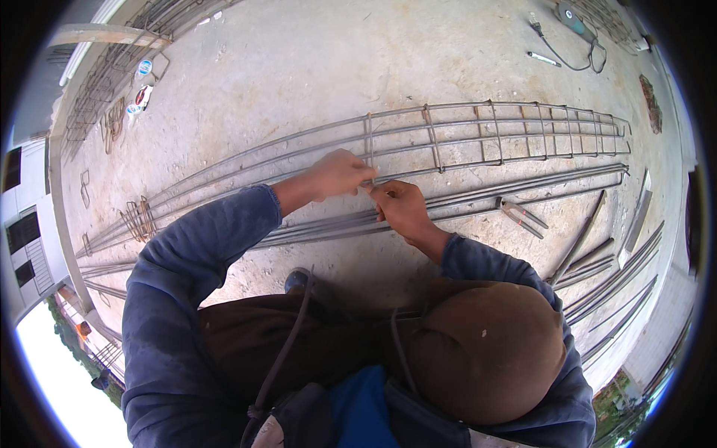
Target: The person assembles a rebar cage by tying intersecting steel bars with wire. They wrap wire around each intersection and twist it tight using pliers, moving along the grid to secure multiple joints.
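Observation:
A long rebar cage (455, 140) lies across the concrete floor, with square stirrups spaced along its right part. My left hand (343, 175) is closed at the near bar, where one stirrup (368, 138) crosses it. Just to the right, my right hand (402, 211) pinches at the same joint, its fingertips almost touching the left's. Whatever is between the fingers is too small to make out. Below the hands runs a bundle of straight rebar rods (321, 226). Pincers (521, 216) with spread handles lie by the rods, right of my right hand.
Loose stirrups (137, 220) are bunched on the cage's left end. A green angle grinder (575, 22) with its cord and a white marker-like stick (544, 58) lie at the far right. More steel bars (616, 276) lie at the near right, and further rebar (93, 97) at the far left.

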Demonstrator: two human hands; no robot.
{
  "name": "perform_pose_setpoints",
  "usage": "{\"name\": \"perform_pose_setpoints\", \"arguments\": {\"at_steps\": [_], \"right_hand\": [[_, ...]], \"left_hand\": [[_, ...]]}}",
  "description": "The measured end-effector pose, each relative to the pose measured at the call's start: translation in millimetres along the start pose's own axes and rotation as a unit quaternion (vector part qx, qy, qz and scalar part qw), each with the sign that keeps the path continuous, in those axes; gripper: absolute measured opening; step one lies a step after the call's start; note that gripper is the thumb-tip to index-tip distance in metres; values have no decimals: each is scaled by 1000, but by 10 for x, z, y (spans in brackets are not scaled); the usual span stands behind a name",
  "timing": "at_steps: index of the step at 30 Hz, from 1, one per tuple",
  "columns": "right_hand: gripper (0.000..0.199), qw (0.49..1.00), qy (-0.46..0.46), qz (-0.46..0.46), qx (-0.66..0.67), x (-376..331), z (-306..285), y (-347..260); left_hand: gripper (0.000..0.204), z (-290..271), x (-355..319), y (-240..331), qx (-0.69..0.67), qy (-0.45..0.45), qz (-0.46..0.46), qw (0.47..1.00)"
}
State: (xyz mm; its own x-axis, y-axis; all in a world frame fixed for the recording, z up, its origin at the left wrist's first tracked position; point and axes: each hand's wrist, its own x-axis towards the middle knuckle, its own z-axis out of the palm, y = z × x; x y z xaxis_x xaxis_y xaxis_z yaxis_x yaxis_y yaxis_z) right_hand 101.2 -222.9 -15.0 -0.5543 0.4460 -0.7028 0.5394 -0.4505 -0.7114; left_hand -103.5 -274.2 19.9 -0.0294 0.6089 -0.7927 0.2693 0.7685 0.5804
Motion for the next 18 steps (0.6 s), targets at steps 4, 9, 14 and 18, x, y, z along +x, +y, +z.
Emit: {"name": "perform_pose_setpoints", "arguments": {"at_steps": [4, 9, 14, 18], "right_hand": [[34, 998, 11, -49, -22, 3, -11, 94], [27, 994, 15, -77, -78, 39, -24, 169], [24, 988, 19, -104, -114, -16, -9, 109], [24, 978, 35, -126, -160, -20, -41, 112]], "left_hand": [[55, 30, 58, -35, 64, -24, 33, 997], [48, 8, 86, -22, 122, -45, 56, 990], [46, 64, 79, -104, 137, -9, 99, 986], [43, 85, 87, -112, 104, -16, 111, 988]]}}
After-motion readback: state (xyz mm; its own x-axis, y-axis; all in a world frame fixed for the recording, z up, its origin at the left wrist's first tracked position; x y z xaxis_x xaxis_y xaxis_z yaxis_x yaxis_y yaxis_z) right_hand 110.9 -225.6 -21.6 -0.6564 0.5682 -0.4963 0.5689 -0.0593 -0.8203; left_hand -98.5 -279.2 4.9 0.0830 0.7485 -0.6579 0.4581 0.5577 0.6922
